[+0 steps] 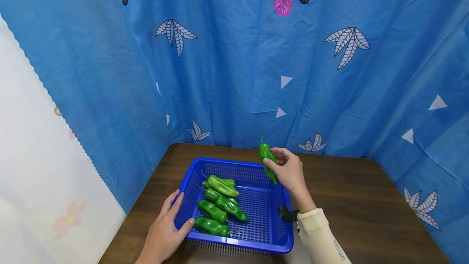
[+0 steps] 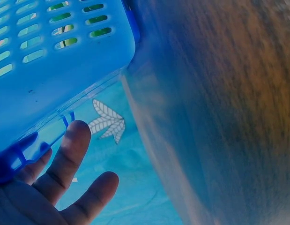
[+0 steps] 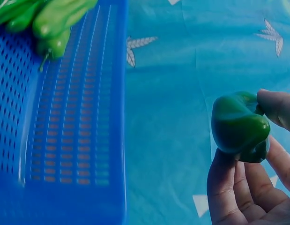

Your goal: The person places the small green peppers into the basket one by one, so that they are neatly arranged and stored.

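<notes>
My right hand (image 1: 291, 170) pinches a green pepper (image 1: 267, 158) between thumb and fingers, above the back right corner of a blue plastic basket (image 1: 234, 243). The pepper's thin stem points up in the head view. In the right wrist view the held pepper (image 3: 236, 124) is seen end-on, out past the basket's rim. Several more green peppers (image 1: 210, 226) lie in the left half of the basket. My left hand (image 1: 166, 227) rests at the basket's left side, fingers spread and thumb at the front left rim. The left wrist view shows its fingers (image 2: 65, 159) stretched beside the rim.
A dark brown wooden table (image 1: 351, 203) carries the basket. Behind it hangs a blue patterned curtain (image 1: 234, 73). A pale cloth (image 1: 44, 154) covers the left side. A black strap (image 1: 287, 214) is on the right wrist, by the basket's right rim.
</notes>
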`<control>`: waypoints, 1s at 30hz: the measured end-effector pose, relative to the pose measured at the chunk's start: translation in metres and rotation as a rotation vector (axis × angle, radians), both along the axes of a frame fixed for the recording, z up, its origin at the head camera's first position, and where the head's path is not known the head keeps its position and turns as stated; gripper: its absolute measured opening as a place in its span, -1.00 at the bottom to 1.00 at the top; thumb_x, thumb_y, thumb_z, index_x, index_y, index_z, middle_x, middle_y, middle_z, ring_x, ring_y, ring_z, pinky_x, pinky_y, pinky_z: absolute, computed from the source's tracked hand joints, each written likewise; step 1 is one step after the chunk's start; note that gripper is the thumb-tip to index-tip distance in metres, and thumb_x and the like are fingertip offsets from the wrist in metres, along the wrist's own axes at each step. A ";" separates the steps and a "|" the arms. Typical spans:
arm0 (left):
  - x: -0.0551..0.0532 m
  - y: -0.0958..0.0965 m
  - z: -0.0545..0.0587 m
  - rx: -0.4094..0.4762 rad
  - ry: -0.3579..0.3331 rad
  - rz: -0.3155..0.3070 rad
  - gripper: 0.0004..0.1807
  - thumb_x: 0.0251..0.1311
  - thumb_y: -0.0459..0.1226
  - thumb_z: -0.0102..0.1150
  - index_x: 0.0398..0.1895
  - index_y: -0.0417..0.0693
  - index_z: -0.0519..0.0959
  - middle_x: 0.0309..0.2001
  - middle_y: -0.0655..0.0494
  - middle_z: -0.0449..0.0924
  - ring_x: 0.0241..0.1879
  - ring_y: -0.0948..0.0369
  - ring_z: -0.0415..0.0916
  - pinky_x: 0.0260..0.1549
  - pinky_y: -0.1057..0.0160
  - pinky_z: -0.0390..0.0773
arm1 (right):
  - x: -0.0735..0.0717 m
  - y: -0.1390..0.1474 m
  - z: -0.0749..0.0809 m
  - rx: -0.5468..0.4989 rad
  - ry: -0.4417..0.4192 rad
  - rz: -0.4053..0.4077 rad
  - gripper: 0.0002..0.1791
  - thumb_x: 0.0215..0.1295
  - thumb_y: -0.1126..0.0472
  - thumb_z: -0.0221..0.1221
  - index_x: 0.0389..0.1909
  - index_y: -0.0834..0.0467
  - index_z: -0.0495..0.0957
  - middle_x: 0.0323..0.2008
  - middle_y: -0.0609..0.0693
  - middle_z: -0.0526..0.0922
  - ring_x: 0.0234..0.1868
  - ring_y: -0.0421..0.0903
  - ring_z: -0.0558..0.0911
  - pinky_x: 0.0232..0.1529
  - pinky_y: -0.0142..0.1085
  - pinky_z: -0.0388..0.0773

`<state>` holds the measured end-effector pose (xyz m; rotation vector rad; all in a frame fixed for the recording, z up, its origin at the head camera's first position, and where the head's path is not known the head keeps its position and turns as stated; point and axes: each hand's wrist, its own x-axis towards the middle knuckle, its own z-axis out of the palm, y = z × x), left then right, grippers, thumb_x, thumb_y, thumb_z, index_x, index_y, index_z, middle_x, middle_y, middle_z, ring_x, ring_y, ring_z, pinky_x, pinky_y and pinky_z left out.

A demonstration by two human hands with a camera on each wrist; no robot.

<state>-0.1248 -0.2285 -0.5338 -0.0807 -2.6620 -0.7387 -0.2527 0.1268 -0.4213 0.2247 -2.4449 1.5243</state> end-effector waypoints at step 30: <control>0.001 0.002 -0.003 0.016 -0.007 0.014 -0.11 0.16 0.18 0.32 0.50 0.03 0.31 0.53 0.21 0.15 0.12 0.05 0.62 -0.43 0.14 0.58 | -0.002 -0.077 -0.039 -0.037 -0.017 0.162 -0.57 0.16 0.07 0.44 0.08 -0.06 0.64 -0.07 -0.03 0.74 -0.26 -0.15 0.64 -0.40 -0.30 0.61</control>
